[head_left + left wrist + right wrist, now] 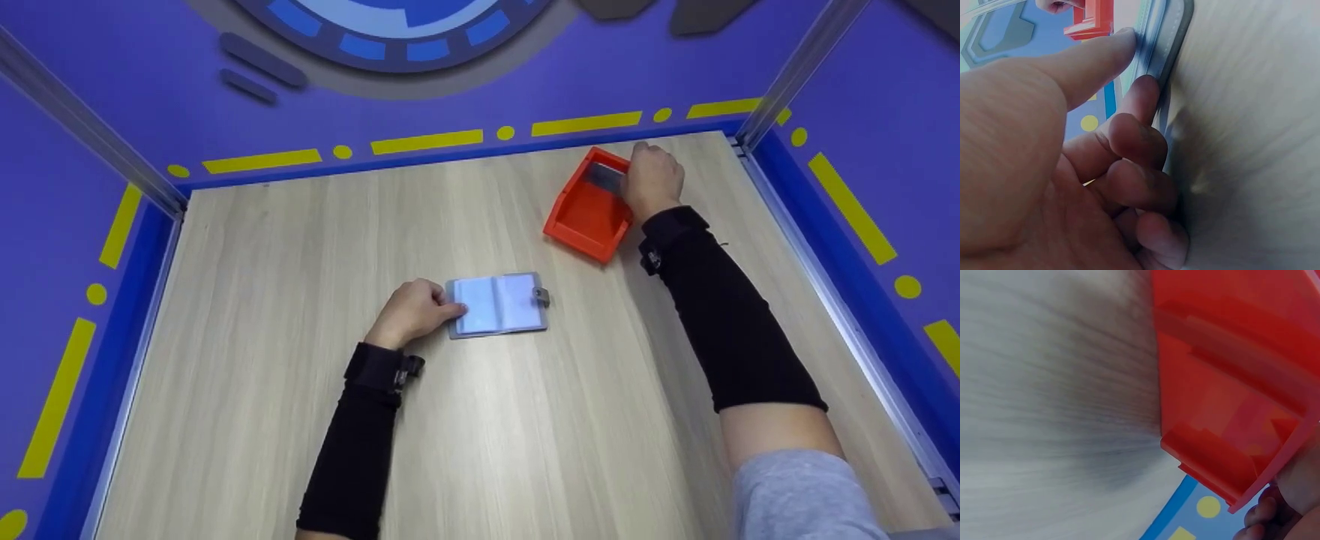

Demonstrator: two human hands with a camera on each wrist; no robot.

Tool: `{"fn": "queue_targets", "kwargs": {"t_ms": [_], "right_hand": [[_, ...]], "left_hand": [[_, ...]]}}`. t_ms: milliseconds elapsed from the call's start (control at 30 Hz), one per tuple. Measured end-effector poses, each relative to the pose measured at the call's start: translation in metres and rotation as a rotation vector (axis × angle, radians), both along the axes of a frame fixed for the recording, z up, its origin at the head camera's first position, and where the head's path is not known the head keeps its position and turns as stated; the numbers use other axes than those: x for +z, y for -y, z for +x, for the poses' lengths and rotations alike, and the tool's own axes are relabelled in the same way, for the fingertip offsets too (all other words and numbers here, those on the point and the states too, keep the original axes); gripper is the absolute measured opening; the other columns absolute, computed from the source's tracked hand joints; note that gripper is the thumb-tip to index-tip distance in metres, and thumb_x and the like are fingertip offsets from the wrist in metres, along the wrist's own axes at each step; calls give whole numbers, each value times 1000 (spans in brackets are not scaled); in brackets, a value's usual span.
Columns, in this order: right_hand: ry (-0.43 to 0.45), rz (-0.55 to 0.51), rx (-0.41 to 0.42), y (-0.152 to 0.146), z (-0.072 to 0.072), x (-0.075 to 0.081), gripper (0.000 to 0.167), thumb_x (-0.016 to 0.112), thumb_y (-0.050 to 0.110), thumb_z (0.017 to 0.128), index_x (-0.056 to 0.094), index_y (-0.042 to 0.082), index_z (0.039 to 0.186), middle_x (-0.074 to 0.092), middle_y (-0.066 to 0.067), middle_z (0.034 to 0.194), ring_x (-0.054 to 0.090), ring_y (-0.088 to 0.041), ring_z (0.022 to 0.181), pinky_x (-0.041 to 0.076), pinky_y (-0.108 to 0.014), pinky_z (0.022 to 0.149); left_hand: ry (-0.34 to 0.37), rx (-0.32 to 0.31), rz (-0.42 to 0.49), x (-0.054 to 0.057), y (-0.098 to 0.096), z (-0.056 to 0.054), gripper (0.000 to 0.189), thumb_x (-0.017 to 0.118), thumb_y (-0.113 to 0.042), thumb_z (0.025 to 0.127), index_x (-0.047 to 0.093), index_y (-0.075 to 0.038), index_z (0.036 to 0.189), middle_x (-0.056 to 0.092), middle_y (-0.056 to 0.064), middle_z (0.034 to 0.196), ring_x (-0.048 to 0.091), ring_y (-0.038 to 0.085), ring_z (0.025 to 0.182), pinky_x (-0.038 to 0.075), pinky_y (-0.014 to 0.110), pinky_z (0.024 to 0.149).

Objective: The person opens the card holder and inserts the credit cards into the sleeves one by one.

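Note:
An open card holder (498,304) with clear sleeves and a grey cover lies on the table, a snap tab at its right end. My left hand (411,311) pinches its left edge, thumb over the sleeves and index fingertip against the cover's edge. In the left wrist view, the other fingers of the left hand (1100,163) curl close to the table. Over the right wall of a red bin (586,221), my right hand (654,178) has its fingers curled, holding a dark card (604,178) that shows inside. The bin wall hides its fingertips in the right wrist view.
The wooden table (285,255) is bounded by a blue back wall (435,112) with yellow marks and by side walls with metal rails. The red bin stands towards the back right, behind the card holder and right of it.

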State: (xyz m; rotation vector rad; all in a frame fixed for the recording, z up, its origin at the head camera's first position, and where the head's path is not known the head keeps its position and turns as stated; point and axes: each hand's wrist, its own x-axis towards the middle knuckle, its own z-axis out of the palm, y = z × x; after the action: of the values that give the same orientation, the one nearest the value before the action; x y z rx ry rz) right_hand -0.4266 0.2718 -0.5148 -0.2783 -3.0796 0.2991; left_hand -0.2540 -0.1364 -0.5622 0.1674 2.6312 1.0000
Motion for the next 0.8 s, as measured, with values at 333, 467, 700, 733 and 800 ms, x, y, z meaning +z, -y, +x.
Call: {"fn": "queue_targets", "kwargs": {"t_ms": [333, 467, 700, 733, 800], "right_hand": [[-45, -19, -2, -4, -2, -5, 48, 63, 16, 106, 56, -9, 145, 69, -32, 132, 69, -52, 123, 56, -65, 107], [-33, -29, -16, -4, -2, -5, 50, 62, 15, 106, 51, -7, 149, 68, -32, 134, 69, -52, 123, 56, -65, 107], [-23, -29, -21, -2, -2, -1, 45, 57, 14, 108, 54, -6, 149, 68, -31, 134, 69, -50, 124, 56, -63, 109], [-22, -27, -23, -1, -1, -1, 44, 56, 14, 109, 56, -6, 148, 68, -31, 134, 69, -49, 124, 56, -63, 109], [-21, -21, -23, -1, -1, 0, 41, 55, 14, 110, 58, -5, 145, 69, -30, 133, 69, -48, 123, 56, -62, 108]], "left_hand": [[-15, 0, -11, 0, -1, 0, 39, 84, -41, 96, 64, -19, 70, 53, -9, 67, 48, 13, 62, 36, 29, 60], [-12, -2, -17, 0, -2, 0, 40, 83, -41, 97, 63, -19, 71, 53, -8, 68, 48, 13, 63, 37, 29, 61], [6, 3, -35, 1, -2, 0, 41, 83, -43, 98, 62, -19, 72, 52, -7, 69, 49, 14, 63, 36, 29, 60], [5, 2, -37, 1, -2, 0, 41, 83, -42, 98, 62, -18, 72, 52, -7, 69, 48, 14, 63, 36, 29, 60], [4, 2, -40, 1, -2, 0, 41, 83, -42, 98, 62, -18, 72, 52, -7, 69, 49, 14, 63, 37, 29, 60]]}}
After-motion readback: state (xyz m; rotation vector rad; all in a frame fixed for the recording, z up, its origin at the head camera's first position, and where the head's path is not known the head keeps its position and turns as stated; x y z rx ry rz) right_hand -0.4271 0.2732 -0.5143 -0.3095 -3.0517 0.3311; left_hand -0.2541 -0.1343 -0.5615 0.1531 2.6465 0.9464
